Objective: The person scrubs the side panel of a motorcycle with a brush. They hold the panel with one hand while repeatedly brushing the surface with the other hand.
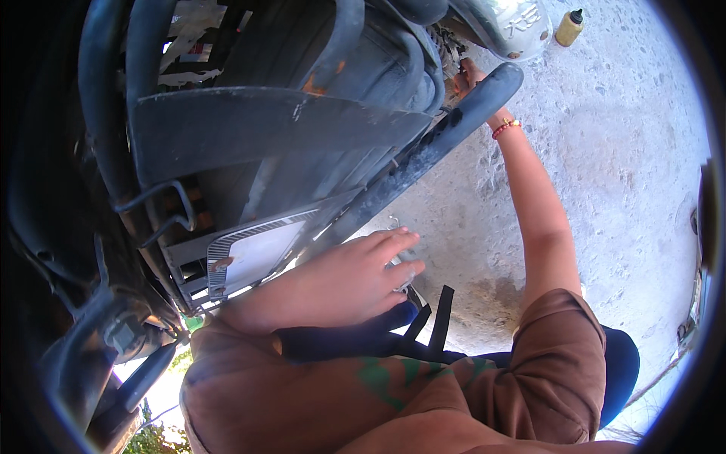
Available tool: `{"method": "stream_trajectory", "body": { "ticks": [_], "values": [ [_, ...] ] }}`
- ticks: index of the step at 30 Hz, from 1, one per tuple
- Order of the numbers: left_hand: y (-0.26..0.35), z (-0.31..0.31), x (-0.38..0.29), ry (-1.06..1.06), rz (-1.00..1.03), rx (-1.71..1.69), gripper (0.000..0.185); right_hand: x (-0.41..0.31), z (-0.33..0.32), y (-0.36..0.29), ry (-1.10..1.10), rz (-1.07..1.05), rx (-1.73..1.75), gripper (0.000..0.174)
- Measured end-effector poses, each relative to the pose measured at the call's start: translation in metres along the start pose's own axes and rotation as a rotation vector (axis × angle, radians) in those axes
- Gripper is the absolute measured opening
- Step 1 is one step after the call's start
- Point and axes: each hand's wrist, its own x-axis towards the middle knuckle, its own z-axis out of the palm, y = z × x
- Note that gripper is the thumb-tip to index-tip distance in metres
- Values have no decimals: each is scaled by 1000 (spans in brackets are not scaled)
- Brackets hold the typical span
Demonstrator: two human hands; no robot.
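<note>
A dark metal vehicle frame of thick tubes and panels fills the left half of the head view. My right hand reaches beyond a thick dark tube to a grimy mechanical part beside the frame; the tube hides some of the hand, and whether its fingers grip anything cannot be made out. My left hand hovers near the tube's lower part, palm down, its fingers apart and nothing seen in them. A flat metal panel crosses the frame. Lower down is a white plate with a striped border.
A small yellowish bottle with a black cap stands on the rough concrete ground, near a rounded, pale translucent cover. Two black straps stick up by my lap. A rusty patch marks the frame, and a rope lies at lower right.
</note>
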Motion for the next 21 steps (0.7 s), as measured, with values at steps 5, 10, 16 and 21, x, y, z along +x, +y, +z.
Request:
{"method": "stream_trajectory", "body": {
  "ticks": [5,10,16,21],
  "values": [
    [-1,3,-2,13,-10,22,45,6,-25,-14,-3,-41,-124,34],
    [-1,1,-3,-26,-30,-23,45,30,-113,-16,-217,244,-616,35],
    [3,-11,0,-34,-13,-158,47,14,-139,-68,-494,361,-616,30],
    [-5,-8,4,14,-30,-45,47,-21,-52,-31,-218,65,71,25]
  ]
}}
